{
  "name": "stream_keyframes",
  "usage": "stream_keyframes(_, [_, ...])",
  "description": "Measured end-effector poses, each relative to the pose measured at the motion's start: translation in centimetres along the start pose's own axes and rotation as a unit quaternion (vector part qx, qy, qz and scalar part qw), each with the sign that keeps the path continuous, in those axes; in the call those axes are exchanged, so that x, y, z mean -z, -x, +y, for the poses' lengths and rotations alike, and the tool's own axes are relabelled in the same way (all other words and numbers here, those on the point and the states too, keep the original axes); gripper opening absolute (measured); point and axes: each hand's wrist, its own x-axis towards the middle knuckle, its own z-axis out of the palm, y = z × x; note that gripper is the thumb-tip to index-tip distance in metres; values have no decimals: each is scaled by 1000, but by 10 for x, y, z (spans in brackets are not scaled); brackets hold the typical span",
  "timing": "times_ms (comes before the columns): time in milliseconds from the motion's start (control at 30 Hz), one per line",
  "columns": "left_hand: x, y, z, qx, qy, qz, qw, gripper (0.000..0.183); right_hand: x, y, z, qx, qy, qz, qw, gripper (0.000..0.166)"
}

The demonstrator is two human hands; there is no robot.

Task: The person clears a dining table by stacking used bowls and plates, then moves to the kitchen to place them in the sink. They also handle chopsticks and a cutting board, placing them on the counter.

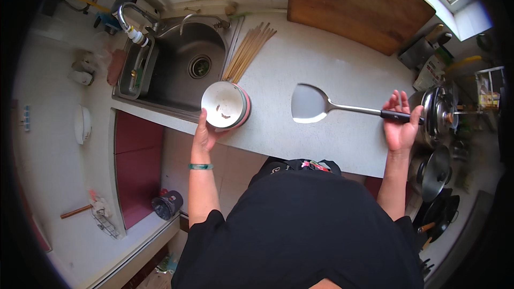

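Observation:
A stack of bowls (223, 105), white inside with pink and green rims showing at its right side, is held by my left hand (206, 134) near the counter's front edge; dark bits of residue mark the top bowl. My right hand (400, 124) is palm up with the black handle (395, 116) of a metal wok spatula lying across it, the thumb over the handle. The spatula's broad blade (309, 103) points left over the counter. A bundle of wooden chopsticks (249, 53) lies behind the bowls, beside the sink.
A stainless steel sink (176, 60) with a faucet (130, 24) is at the left. A large wooden board (353, 6) leans at the back wall. Knives in a holder (419, 52), a lidded steel pot (435, 116) and a pan with a glass lid (435, 173) stand at the right.

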Motion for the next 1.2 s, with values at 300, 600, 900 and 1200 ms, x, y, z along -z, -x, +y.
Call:
stream_keyframes(300, [-42, -27, -17, -28, -30, 20, 999, 69, 23, 10, 23, -72, -1, 30, 997, 73])
stream_keyframes(600, [-107, -86, -43, -8, -28, 10, 1000, 75, 60, 22, 4, -18, -29, 91, 995, 68])
stream_keyframes(900, [-149, -127, -51, 20, 42, 64, 997, 70, 73, 46, -56, 142, -19, 146, 979, 59])
stream_keyframes(1200, [-164, -134, -49, 16, 51, 38, 998, 82, 94, 95, -101, 220, -94, 171, 956, 60])
